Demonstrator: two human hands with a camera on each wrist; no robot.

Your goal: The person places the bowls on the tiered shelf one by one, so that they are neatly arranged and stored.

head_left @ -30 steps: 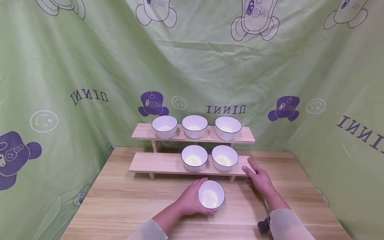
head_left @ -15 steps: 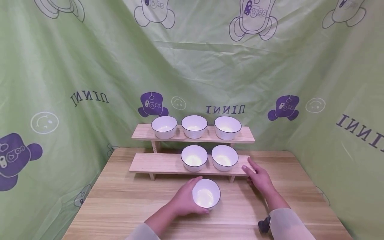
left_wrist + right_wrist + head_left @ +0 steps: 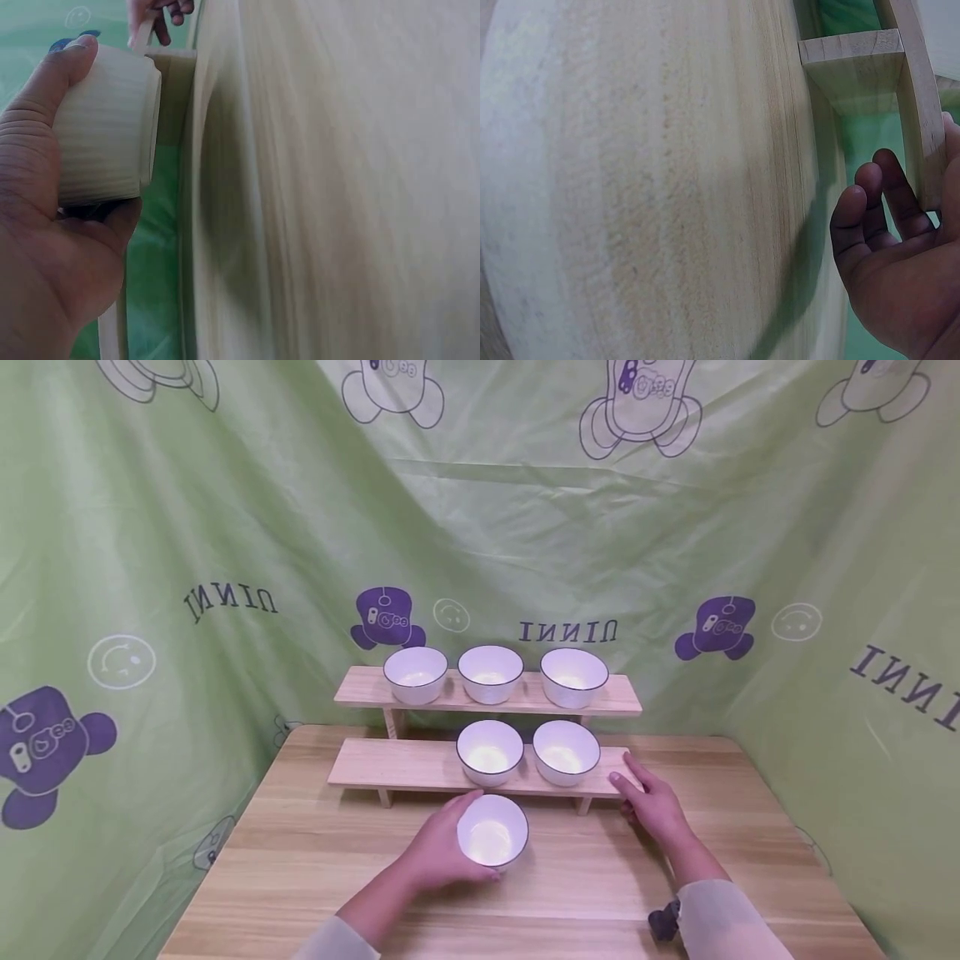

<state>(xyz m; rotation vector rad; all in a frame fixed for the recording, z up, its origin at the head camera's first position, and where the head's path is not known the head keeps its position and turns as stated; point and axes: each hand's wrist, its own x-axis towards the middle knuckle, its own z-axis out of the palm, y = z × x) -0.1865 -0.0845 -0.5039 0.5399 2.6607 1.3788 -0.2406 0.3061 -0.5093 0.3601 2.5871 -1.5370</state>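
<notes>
My left hand (image 3: pixel 437 853) grips a white bowl (image 3: pixel 492 832) with a thin dark rim, its thumb and fingers spread around the left side. In the left wrist view the ribbed outside of this bowl (image 3: pixel 105 131) shows, with a gap between it and the table. Just behind stands a two-tier wooden shelf (image 3: pixel 397 764). My right hand (image 3: pixel 657 810) holds the right end of its lower tier, thumb on top; in the right wrist view the other fingers (image 3: pixel 866 199) curl below the board. Two matching bowls, one centre (image 3: pixel 490 753) and one right (image 3: pixel 566 753), sit on that tier.
The upper tier (image 3: pixel 622 693) carries three more white bowls: left (image 3: pixel 415 677), middle (image 3: pixel 491 675) and right (image 3: pixel 573 678). Bare board shows on the lower tier's left part. A green printed curtain (image 3: pixel 480 543) surrounds the wooden table (image 3: pixel 300 860). A small dark object (image 3: pixel 663 922) is by the right sleeve.
My left hand has carried the bowl leftward and a little toward the shelf. The right hand stays at the shelf's end, and the other bowls keep their places.
</notes>
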